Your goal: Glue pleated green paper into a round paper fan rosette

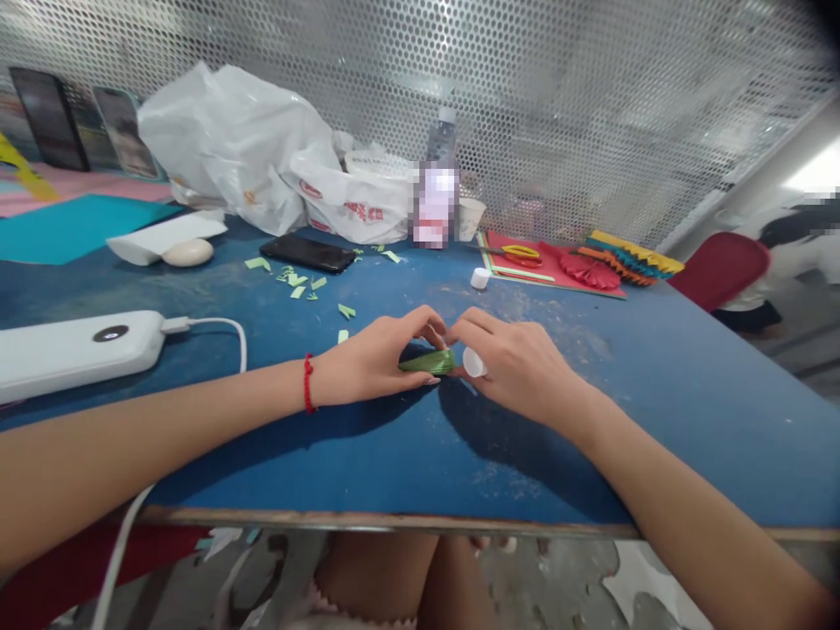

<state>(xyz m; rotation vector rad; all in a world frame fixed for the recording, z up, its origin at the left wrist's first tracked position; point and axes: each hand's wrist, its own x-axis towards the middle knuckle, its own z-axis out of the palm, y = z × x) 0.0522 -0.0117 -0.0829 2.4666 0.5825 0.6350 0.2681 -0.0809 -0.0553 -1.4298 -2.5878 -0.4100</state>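
Observation:
My two hands meet at the middle of the blue table. My left hand, with a red string bracelet on the wrist, pinches a small folded green paper piece from above and below. My right hand presses its fingertips on the same green piece and also holds a small white tube-like object, perhaps a glue stick. The fingers of both hands are closed round the paper.
Green paper scraps and a black phone lie behind my hands. A white power bank with cable sits left. White plastic bags, a bottle, a white cap, red paper with yellow scissors and folded paper fans stand further back.

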